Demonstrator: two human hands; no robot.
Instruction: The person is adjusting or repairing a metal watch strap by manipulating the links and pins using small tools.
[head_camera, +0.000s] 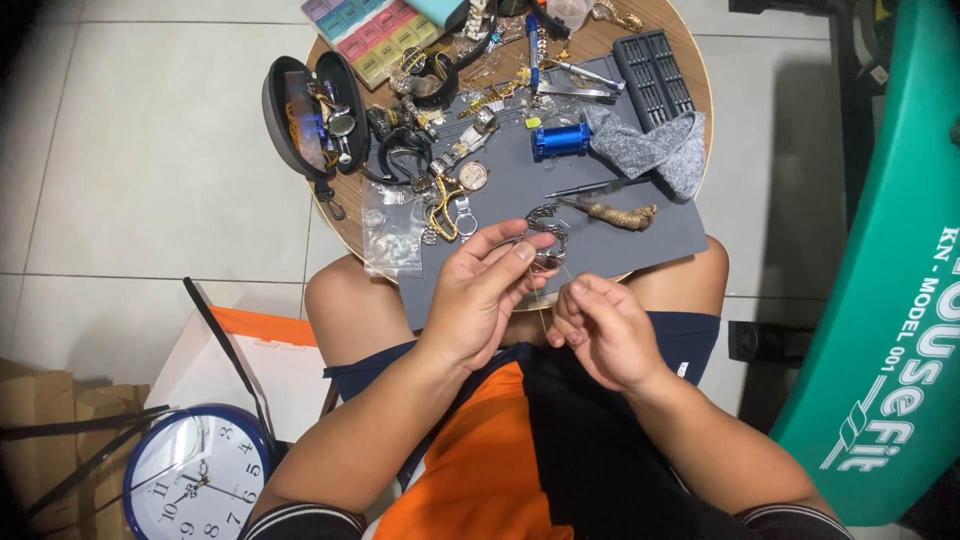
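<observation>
Head view: left hand (480, 295) grips a metal watch (545, 240), right hand (600, 330) pinches a thin pin (545, 315) beside the grey mat (600, 200).

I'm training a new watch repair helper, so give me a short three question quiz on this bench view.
1. True or false: the left hand holds a metal watch bracelet.
2. What does the right hand pinch? A) thin wire B) the blue cylinder
3. What lies on the floor at lower left?

Key: 1 true. 2 A. 3 a blue-rimmed wall clock.
</observation>
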